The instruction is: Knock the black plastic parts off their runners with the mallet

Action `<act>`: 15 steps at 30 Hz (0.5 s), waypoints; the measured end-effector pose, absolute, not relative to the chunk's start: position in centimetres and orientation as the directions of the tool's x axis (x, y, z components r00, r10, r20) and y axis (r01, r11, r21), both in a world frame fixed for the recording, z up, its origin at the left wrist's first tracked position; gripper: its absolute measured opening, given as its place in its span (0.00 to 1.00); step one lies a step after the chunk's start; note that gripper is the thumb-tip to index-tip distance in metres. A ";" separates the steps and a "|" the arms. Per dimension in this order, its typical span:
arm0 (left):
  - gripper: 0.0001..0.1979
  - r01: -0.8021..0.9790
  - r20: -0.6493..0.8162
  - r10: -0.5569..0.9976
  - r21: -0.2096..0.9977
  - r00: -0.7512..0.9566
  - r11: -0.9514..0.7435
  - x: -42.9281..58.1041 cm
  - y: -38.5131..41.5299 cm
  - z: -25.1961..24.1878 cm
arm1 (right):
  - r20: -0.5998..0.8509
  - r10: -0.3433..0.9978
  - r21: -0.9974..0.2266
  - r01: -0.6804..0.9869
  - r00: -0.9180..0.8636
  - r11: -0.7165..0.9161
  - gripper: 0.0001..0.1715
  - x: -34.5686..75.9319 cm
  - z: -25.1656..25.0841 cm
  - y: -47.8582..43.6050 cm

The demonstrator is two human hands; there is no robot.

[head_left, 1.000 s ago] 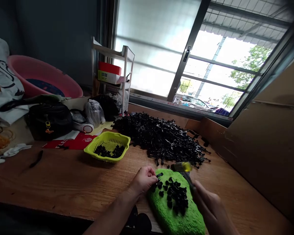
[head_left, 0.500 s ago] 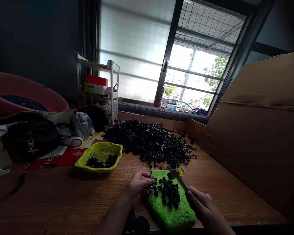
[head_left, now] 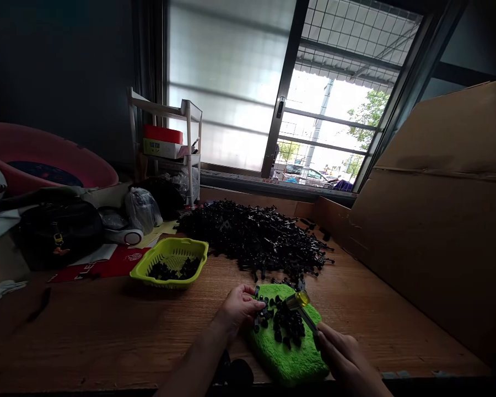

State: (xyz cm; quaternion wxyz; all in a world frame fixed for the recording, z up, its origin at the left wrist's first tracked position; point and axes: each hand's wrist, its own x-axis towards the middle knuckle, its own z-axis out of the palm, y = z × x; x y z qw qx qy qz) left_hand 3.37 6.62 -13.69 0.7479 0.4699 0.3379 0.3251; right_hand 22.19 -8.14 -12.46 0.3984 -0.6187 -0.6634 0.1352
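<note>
My left hand (head_left: 243,309) pinches a small black plastic part (head_left: 257,318) with several round knobs, above the left edge of a fuzzy green cushion (head_left: 285,361). A hammer (head_left: 301,300) with a yellow-tipped head is gripped by its handle in my right hand (head_left: 339,347). Its head hovers over the cushion, to the right of the held part. Loose small black pieces (head_left: 289,325) lie in a cluster on the green cloth surface between my hands. Just beyond the cushion spreads a big heap of black plastic parts (head_left: 256,237).
A yellow-green basket (head_left: 136,270) with black pieces inside stands left of the heap. Cardboard (head_left: 430,220) walls the right side. Farther left are a black bag (head_left: 62,231), a pink tub (head_left: 58,149) and a white shelf rack (head_left: 189,149) by the window.
The hammer head has dipped slightly and sits a little lower over the cushion. The held part has shifted slightly to the right with my left hand, and the view has turned a little.
</note>
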 end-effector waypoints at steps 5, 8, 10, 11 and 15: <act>0.26 -0.144 -0.189 0.807 0.937 0.559 0.319 3.3 6.5 -13.6 | 0.317 0.946 -0.763 0.611 0.070 0.210 0.18 21.5 -11.4 -8.4; 0.25 -0.161 -0.168 0.812 0.938 0.560 0.306 3.4 6.5 -13.8 | 0.334 0.939 -0.747 0.630 0.082 0.211 0.18 21.1 -11.7 -8.2; 0.25 -0.172 -0.156 0.811 0.938 0.564 0.300 3.4 6.5 -13.9 | 0.306 0.949 -0.710 0.682 0.075 0.175 0.17 21.2 -12.1 -7.9; 0.24 -0.172 -0.154 0.812 0.939 0.563 0.298 3.4 6.6 -14.0 | 0.287 0.956 -0.693 0.704 0.068 0.158 0.17 21.3 -12.2 -7.8; 0.22 -0.157 -0.156 0.809 0.944 0.567 0.292 3.5 6.7 -14.2 | 0.293 0.954 -0.688 0.707 0.059 0.167 0.19 21.7 -11.9 -7.7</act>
